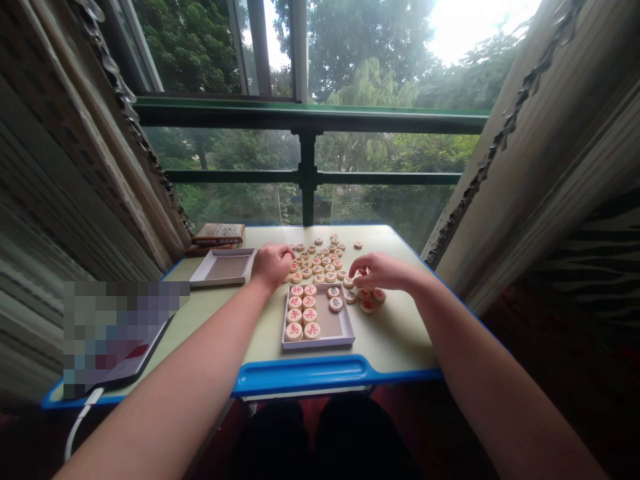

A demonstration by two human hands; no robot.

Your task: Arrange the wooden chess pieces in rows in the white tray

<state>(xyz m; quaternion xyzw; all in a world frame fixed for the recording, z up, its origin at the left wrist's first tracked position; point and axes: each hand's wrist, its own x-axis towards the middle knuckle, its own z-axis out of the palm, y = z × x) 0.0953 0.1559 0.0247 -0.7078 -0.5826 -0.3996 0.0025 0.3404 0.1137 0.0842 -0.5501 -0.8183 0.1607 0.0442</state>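
Note:
My left hand (273, 264) is curled beside the left edge of a spread of Chinese chess pieces (317, 261); whether a piece is inside its fingers is hidden. My right hand (379, 271) hovers low over the right side of the spread, fingers bent and apart, with fingertips close to a round piece (349, 283). Between my forearms lies a shallow white box (320, 345). Two columns of red-marked pieces (310, 316) fill its left half. A pair of dark-marked pieces (336, 304) sits toward its upper right.
A second shallow tray (223, 267) rests left of my left hand, before stacked books (219, 234). A tablet-like device (145, 357), partly blurred out, with a white cable (80, 420) is at the left edge. The table (400, 347) has a blue rim; a window railing (320, 119) stands behind.

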